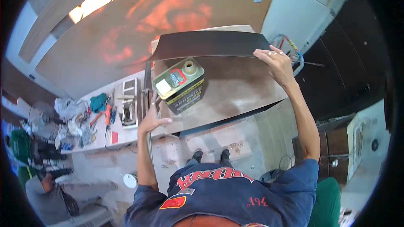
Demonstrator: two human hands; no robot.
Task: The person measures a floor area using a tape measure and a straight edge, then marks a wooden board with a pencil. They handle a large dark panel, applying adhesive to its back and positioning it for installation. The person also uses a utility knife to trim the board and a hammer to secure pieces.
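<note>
Two bare hands: my left hand (pixel 152 118) is at the left edge of a flat, brown-topped workbench (pixel 235 88); my right hand (pixel 275 63) is farther out, toward its far right corner.
Right grip: my fingers lie nearly straight against the right end of a thin, dark, flexible sheet (pixel 210 44); my thumb is hard to make out, so I cannot tell whether they close on it.
Left grip: my thumb stands well apart from my fingers, which point up beside a narrow, dark, upright strip (pixel 147 77) (too covered by my own hand to tell whether I hold it).
Metal can: a rectangular yellow-and-black metal can (pixel 181 86) with a red handle (pixel 182 75) and a round, pale spout (pixel 190 67) stands on the workbench, just beside my left hand.
Dark sheet: it bows across the far part of the workbench, beyond the can.
Backdrop: a large, flat, brown panel (pixel 235 8) stands behind, patched with orange light.
Side table: to my left, a long white table (pixel 128 135) carries a crumpled teal cloth (pixel 98 103), an orange-handled tool (pixel 108 113) and pale, crumpled rags (pixel 75 122).
Floor: a round white lid-like disc (pixel 130 180) lies left of my dark shoes (pixel 224 156).
Company: a person in grey clothing (pixel 46 201) sits at lower left.
</note>
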